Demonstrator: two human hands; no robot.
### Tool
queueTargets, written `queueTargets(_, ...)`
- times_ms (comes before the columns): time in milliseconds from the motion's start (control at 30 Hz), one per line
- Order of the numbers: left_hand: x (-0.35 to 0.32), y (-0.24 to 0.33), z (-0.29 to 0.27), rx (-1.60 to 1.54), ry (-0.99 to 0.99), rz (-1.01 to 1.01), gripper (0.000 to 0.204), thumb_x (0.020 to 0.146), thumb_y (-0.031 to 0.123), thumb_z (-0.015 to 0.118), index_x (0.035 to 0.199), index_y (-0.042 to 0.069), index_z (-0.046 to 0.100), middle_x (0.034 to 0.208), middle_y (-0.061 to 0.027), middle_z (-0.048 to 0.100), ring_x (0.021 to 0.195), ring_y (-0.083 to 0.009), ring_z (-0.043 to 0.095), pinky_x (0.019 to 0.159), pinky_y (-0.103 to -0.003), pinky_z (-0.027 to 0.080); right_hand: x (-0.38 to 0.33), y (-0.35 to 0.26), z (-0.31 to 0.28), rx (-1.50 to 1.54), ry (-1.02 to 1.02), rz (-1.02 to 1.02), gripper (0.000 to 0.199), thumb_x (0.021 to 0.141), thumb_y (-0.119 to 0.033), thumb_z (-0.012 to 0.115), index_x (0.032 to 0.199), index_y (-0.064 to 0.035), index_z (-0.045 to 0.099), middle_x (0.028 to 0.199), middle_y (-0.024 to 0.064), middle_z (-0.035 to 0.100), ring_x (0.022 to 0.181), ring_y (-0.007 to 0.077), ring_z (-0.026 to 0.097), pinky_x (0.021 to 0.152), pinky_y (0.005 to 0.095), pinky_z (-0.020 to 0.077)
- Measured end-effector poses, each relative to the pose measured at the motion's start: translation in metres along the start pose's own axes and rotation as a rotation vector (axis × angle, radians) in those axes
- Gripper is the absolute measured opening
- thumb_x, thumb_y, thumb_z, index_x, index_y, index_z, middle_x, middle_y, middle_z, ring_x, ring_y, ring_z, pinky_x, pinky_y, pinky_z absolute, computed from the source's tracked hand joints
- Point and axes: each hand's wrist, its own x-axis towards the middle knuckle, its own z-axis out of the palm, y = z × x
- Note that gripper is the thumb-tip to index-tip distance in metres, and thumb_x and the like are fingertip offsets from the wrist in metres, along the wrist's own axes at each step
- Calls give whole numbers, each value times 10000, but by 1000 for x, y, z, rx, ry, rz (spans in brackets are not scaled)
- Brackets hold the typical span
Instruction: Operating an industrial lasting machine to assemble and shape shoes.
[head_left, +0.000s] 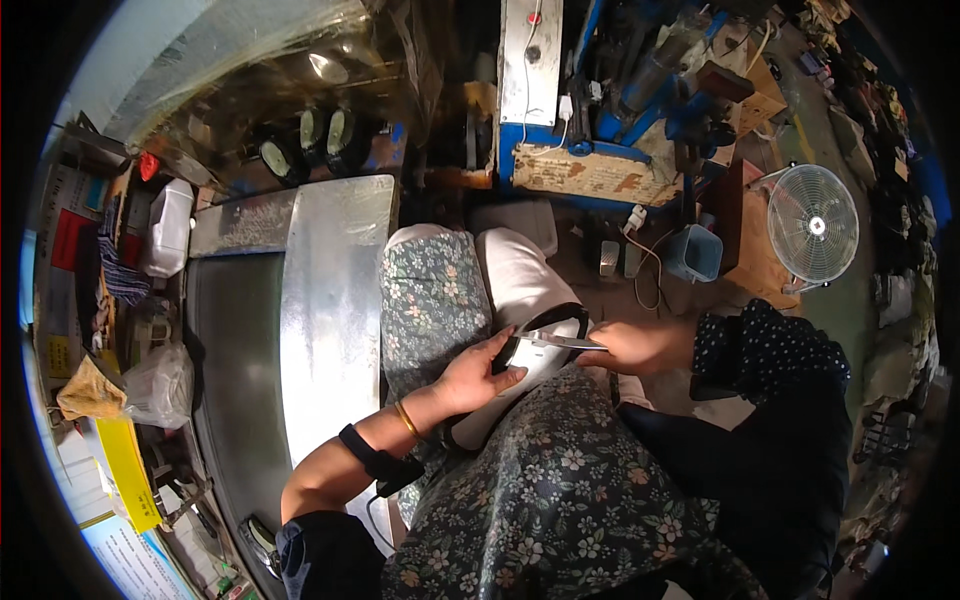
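Observation:
Across my lap lies a shoe [537, 357], white with a black rim, tilted with one end away from me. My left hand [478, 375] is closed on its left side, the thumb lying over the white part. A knife [562, 341] with a narrow shiny blade crosses the shoe from the right. Its handle is hidden in my right hand [632, 347], whose fingers are wrapped round it. The blade's tip comes close to my left fingertips; whether they touch cannot be told. A dark flowered apron [560, 490] covers my lap under the shoe.
At my left stands a conveyor belt [237, 350] with a metal edge plate [335, 290]. Several shoes [311, 130] rest beyond it. A blue-framed machine [600, 170] stands ahead. A fan [815, 224], a blue bin [694, 253] and a loose cable [650, 270] are at the right.

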Motion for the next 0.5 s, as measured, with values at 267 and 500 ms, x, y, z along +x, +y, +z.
queueTargets(267, -3, 0, -9, -177, -57, -92, 763, 908, 208, 733, 1519, 23, 316, 1298, -97, 561, 1027, -117, 555, 880, -263, 475, 13, 10, 48, 18, 467, -17, 314, 911, -295, 668, 997, 5, 640, 959, 177, 653, 910, 378, 640, 797, 439, 513)
queueTargets(500, 20, 31, -12, -716, -238, -335, 620, 958, 506, 598, 1321, 7, 534, 1154, -29, 589, 1038, -108, 515, 915, -275, 427, 11, 27, 59, -21, 582, -258, 240, 896, -251, 664, 969, -26, 622, 918, 149, 624, 871, 366, 632, 771, 442, 514)
